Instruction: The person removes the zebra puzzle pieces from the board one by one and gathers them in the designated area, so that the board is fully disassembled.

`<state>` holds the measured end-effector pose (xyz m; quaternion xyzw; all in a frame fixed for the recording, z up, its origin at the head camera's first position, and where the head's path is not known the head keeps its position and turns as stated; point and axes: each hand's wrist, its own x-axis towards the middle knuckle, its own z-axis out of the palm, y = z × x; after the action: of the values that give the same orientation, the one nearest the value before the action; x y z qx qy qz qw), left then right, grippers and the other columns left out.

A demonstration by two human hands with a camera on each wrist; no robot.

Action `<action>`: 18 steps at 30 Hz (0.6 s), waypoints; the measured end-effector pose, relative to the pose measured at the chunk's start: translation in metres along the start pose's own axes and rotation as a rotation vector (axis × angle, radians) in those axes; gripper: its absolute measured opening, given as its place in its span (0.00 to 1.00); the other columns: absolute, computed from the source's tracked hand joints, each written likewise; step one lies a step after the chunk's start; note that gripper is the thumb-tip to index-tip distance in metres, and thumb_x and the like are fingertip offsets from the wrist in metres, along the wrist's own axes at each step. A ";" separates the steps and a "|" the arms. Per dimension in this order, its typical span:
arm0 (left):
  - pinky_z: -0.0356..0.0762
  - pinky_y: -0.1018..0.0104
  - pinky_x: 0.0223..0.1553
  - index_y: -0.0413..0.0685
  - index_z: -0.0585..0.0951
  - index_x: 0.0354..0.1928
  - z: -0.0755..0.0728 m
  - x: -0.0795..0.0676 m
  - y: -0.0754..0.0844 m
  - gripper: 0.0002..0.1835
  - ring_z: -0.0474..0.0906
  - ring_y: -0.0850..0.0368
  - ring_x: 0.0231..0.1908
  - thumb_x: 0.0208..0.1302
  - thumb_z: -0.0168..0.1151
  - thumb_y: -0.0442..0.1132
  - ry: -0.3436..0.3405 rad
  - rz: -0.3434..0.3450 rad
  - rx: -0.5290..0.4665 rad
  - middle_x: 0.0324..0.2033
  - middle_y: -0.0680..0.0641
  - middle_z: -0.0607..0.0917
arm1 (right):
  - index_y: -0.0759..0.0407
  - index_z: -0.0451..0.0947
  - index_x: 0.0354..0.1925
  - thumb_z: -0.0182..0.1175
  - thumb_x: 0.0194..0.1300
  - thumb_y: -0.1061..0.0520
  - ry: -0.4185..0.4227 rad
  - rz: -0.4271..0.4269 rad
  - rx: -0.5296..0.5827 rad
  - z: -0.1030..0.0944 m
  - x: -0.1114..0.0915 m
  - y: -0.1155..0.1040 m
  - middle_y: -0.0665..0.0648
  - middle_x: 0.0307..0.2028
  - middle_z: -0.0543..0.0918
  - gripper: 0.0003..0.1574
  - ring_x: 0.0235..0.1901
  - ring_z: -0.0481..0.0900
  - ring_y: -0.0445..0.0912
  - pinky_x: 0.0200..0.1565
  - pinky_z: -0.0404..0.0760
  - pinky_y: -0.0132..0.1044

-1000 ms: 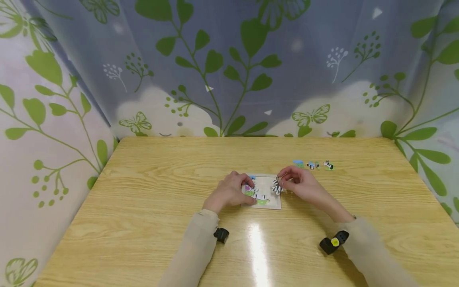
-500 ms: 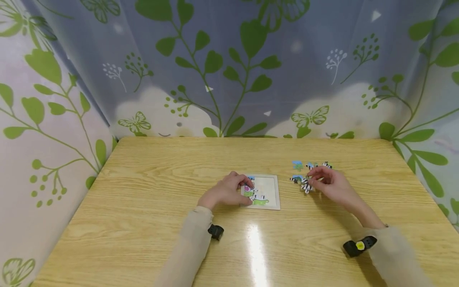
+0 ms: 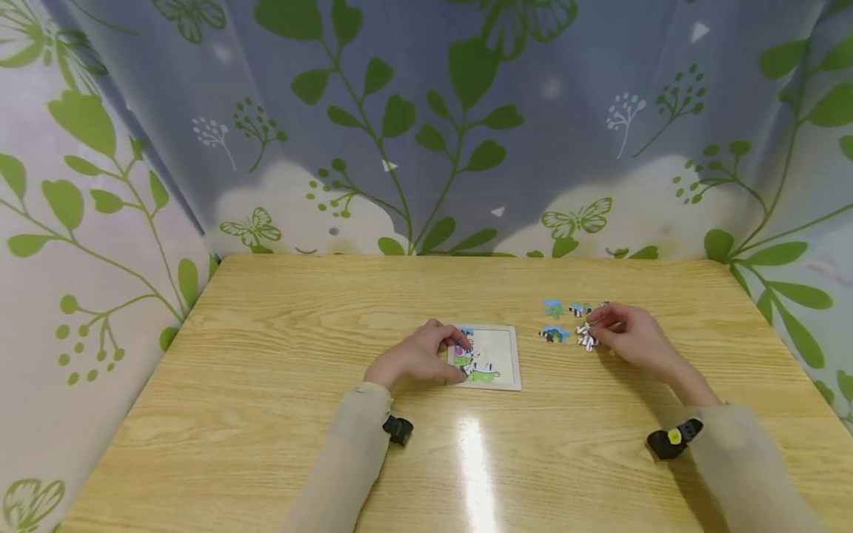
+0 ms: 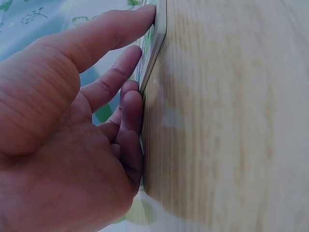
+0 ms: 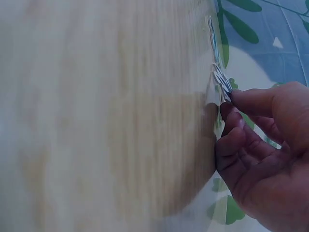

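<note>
A small white puzzle tray [image 3: 501,348] lies mid-table with a few pieces set in its left side. My left hand [image 3: 418,358] holds the tray's left edge between thumb and fingers; in the left wrist view the fingertips [image 4: 145,19] press against the tray rim [image 4: 155,53]. My right hand [image 3: 631,334] is to the right of the tray and pinches a zebra-striped piece [image 3: 587,338] low over the table. The right wrist view shows that zebra-striped piece [image 5: 222,81] held at the fingertips [image 5: 236,99].
Loose puzzle pieces lie beside the right hand: a blue-green piece [image 3: 552,306], another small piece [image 3: 577,309] and a blue piece with stripes [image 3: 552,334]. The wooden table [image 3: 280,326] is fenced by leaf-patterned curtains [image 3: 426,126] at the back and sides.
My right hand carried the zebra piece from the tray's right edge over to the loose pieces on the right. A blue striped piece now lies there too. The left hand stayed on the tray.
</note>
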<state>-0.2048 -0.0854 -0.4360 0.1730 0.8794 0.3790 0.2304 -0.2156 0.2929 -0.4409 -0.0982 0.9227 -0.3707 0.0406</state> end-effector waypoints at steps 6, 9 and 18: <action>0.67 0.58 0.57 0.61 0.81 0.52 -0.001 -0.003 0.001 0.22 0.66 0.54 0.52 0.56 0.76 0.43 0.005 0.007 -0.003 0.52 0.49 0.71 | 0.64 0.80 0.50 0.62 0.73 0.58 0.012 0.018 -0.030 -0.001 0.004 0.000 0.63 0.41 0.85 0.12 0.36 0.81 0.43 0.34 0.78 0.31; 0.67 0.58 0.56 0.60 0.81 0.52 -0.001 -0.003 0.001 0.21 0.66 0.54 0.51 0.57 0.76 0.43 0.005 0.016 -0.006 0.51 0.49 0.70 | 0.65 0.79 0.51 0.62 0.73 0.57 0.000 0.045 -0.008 -0.002 0.005 0.000 0.63 0.40 0.84 0.14 0.34 0.80 0.42 0.30 0.78 0.33; 0.67 0.57 0.56 0.60 0.81 0.52 -0.001 -0.003 0.001 0.21 0.66 0.54 0.52 0.57 0.76 0.43 0.001 0.008 -0.006 0.53 0.49 0.71 | 0.65 0.78 0.52 0.62 0.74 0.51 -0.013 0.080 0.002 -0.002 0.004 -0.001 0.63 0.41 0.84 0.18 0.33 0.80 0.41 0.27 0.79 0.35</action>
<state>-0.2026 -0.0868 -0.4340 0.1756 0.8778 0.3825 0.2289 -0.2199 0.2925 -0.4385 -0.0635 0.9252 -0.3691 0.0614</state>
